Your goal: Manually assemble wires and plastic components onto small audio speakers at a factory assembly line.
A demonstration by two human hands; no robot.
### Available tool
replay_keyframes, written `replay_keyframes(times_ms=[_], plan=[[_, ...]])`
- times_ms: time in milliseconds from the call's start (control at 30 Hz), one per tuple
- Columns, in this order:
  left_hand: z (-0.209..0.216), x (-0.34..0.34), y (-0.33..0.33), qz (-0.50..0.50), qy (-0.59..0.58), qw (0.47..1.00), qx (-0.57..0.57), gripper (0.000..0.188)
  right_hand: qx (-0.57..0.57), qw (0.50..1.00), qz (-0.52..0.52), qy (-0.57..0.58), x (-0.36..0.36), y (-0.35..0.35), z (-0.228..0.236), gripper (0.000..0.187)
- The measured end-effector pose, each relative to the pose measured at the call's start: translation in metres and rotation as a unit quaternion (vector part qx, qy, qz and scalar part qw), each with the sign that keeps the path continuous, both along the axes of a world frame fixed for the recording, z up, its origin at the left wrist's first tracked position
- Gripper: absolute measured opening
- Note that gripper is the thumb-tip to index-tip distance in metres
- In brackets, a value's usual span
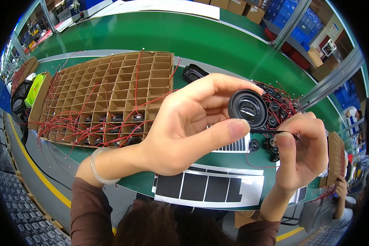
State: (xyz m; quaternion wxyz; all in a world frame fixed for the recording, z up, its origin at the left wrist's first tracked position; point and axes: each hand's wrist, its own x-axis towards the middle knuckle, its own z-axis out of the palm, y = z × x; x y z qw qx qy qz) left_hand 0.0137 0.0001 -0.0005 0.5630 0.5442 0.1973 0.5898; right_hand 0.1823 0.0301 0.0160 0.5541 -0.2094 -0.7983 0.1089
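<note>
Raised over the table, my left hand (180, 127) grips a small round black speaker (248, 110) between thumb and fingers, its cone turned toward me. From the speaker's lower edge a thin black strip (269, 131) runs to the right. Thumb and index finger of my right hand (303, 151) pinch the far end of that strip. Whether the strip is stuck to the speaker's rim or only touches it, I cannot tell. Behind my hands lies a heap of similar speakers (273, 107) with red wires, partly hidden by them.
At left stands a cardboard divider box (110, 82), speakers and red wires in its near cells. White sheets with black patches (209, 186) lie at the table's near edge. A black tray (194, 73) sits behind my left hand. Beyond runs a green belt (151, 33); another person's hand (340, 186) is far right.
</note>
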Motion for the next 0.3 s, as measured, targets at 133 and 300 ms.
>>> replay_keyframes(times_ms=[133, 300], plan=[[-0.0012, 0.0008, -0.0017, -0.004, 0.014, 1.000, 0.001, 0.050, -0.011, 0.997, 0.033, -0.073, 0.0038, -0.0007, 0.0035, 0.009], [0.0014, -0.0027, -0.0027, -0.050, 0.038, 0.998, -0.024, 0.053, -0.023, 0.996, 0.040, -0.071, 0.0042, -0.0018, 0.0043, 0.010]])
